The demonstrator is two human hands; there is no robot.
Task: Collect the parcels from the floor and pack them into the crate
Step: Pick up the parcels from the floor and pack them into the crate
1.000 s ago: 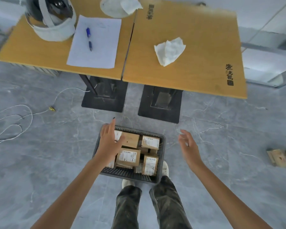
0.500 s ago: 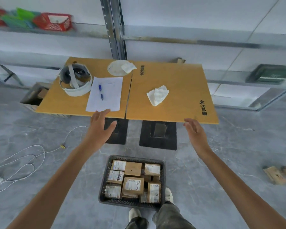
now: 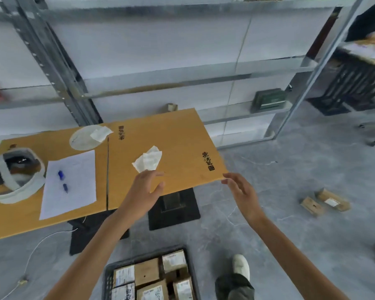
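While reaching forward, holds nothing in either grip: left hand [image 3: 143,193] with fingers loosely spread and thumb apart, seen across the near edge of the desk [image 3: 182,137]; right hand [image 3: 244,195] likewise relaxed and spread, fingertips by the desk's near right corner in view. Shows both as empty as half a second ago, but shifted rightward along the desk, the left one now just below the crumpled tissue [image 3: 147,162] instead of beside the paper sheet [image 3: 78,180].

Leaves the crate [image 3: 107,278] on the floor [image 3: 290,245] at the bottom edge, partly cut off and lower in view than before, filled with packed parcels [image 3: 146,271], some label-up, some plain. Puts a white shoe [image 3: 240,265] near the crate's right side, stepped out rightward since the earlier frame.

Finds two loose parcels [image 3: 312,205] on the floor well to the right, side by side, larger in view than before.

Keeps pen [image 3: 63,181], white headgear [image 3: 20,193] and plate [image 3: 82,138] on the desk's left half, unmoved. Takes in more of the metal shelving [image 3: 59,72] behind, with a green box [image 3: 268,99] on a low shelf.
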